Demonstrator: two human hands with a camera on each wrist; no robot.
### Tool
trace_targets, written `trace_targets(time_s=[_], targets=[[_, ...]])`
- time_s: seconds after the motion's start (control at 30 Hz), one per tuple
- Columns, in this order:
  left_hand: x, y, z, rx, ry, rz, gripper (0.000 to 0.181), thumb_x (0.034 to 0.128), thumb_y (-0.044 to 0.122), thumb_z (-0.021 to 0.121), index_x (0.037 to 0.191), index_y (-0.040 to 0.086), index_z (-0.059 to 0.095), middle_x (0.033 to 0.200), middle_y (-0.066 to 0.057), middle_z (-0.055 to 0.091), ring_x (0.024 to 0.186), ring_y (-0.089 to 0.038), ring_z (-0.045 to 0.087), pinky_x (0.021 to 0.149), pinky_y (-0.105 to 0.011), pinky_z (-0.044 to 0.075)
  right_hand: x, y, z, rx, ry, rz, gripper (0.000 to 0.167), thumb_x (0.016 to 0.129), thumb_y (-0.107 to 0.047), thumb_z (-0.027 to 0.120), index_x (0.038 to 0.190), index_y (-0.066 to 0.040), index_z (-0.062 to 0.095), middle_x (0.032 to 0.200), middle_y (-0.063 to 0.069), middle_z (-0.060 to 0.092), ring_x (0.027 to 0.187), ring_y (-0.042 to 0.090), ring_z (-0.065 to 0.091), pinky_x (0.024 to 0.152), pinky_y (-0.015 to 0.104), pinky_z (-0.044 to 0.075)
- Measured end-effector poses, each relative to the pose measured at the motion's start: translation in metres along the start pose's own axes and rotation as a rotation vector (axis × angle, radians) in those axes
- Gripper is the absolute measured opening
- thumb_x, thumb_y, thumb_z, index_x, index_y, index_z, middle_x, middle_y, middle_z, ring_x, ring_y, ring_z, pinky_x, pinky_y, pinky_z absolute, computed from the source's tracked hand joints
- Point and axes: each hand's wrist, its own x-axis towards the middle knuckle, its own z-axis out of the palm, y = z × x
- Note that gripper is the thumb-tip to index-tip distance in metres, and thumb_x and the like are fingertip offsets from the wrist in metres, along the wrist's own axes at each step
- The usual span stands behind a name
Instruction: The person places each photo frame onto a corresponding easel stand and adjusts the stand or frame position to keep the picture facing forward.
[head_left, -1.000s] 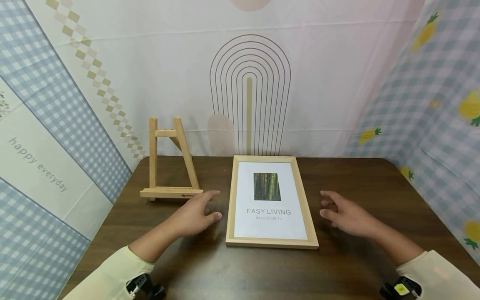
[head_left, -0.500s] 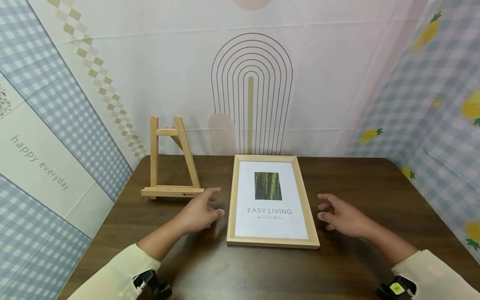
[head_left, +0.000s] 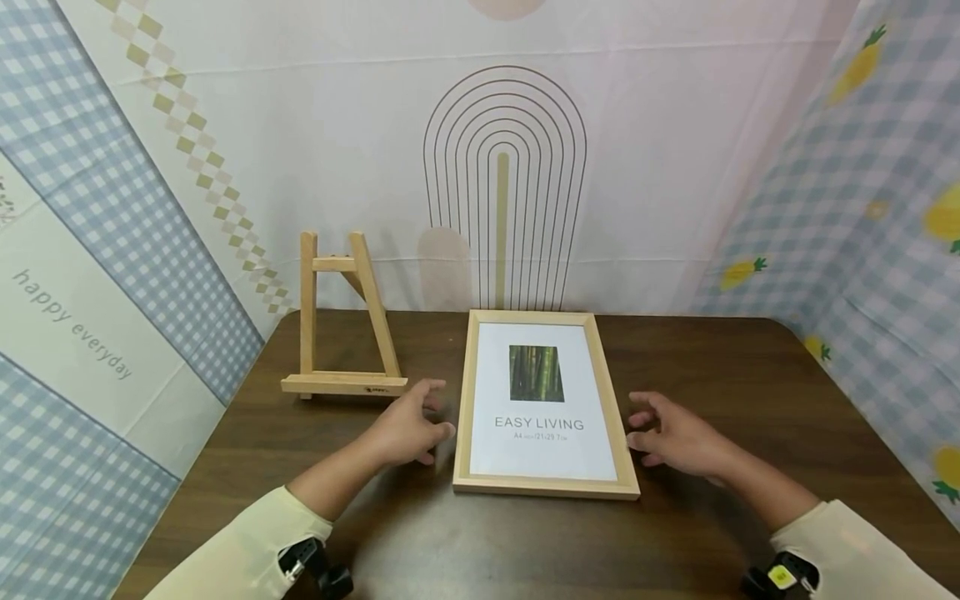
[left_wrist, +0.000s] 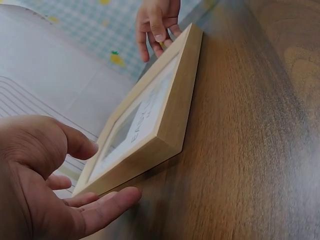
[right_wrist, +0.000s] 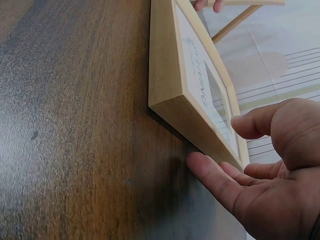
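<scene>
A light wooden picture frame (head_left: 543,454) lies flat on the table, its white insert printed with a bamboo picture and "EASY LIVING". Just off its left side is my left hand (head_left: 408,427), fingers spread and holding nothing; in the left wrist view the thumb and fingers (left_wrist: 112,207) stand apart beside the frame's edge. My right hand (head_left: 678,433) is at the opposite side, thumb and fingertips very close to the edge. Whether they touch it I cannot tell. In the right wrist view the right fingers (right_wrist: 215,177) lie low by the frame's side wall.
A small wooden easel (head_left: 345,383) stands upright at the back left of the dark wooden table (head_left: 480,542). Behind the table hangs a white patterned cloth (head_left: 645,167). Blue checked cloth (head_left: 885,283) with pineapples covers the right side.
Both hands have moved inward toward the picture frame, the left one rightward and the right one leftward. The frame and the easel have stayed in place.
</scene>
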Motion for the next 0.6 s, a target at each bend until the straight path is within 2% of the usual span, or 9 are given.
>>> trace_targets(time_s=[0.3, 0.6], targets=[[0.0013, -0.0012, 0.005, -0.02, 0.013, -0.006, 0.071, 0.0907, 0.003, 0.074, 0.153, 0.008, 0.041, 0.136, -0.022, 0.054, 0.083, -0.026, 0.067, 0.056, -0.04, 0.06, 0.0032, -0.0003, 0.0034, 0.042, -0.008, -0.006, 0.079, 0.096, -0.007, 0.069, 0.155, 0.012, 0.019, 0.132, 0.034, 0.048, 0.1, 0.032, 0.067, 0.077, 0.045, 0.061], [0.0035, -0.002, 0.0079, -0.051, 0.007, -0.013, 0.071, 0.0903, 0.001, 0.073, 0.154, 0.008, 0.041, 0.133, -0.023, 0.054, 0.082, -0.027, 0.067, 0.057, -0.041, 0.061, 0.0066, 0.0003, 0.0061, 0.063, -0.014, 0.036, 0.082, 0.094, -0.007, 0.072, 0.156, 0.008, 0.021, 0.134, 0.031, 0.048, 0.101, 0.031, 0.067, 0.079, 0.044, 0.06]])
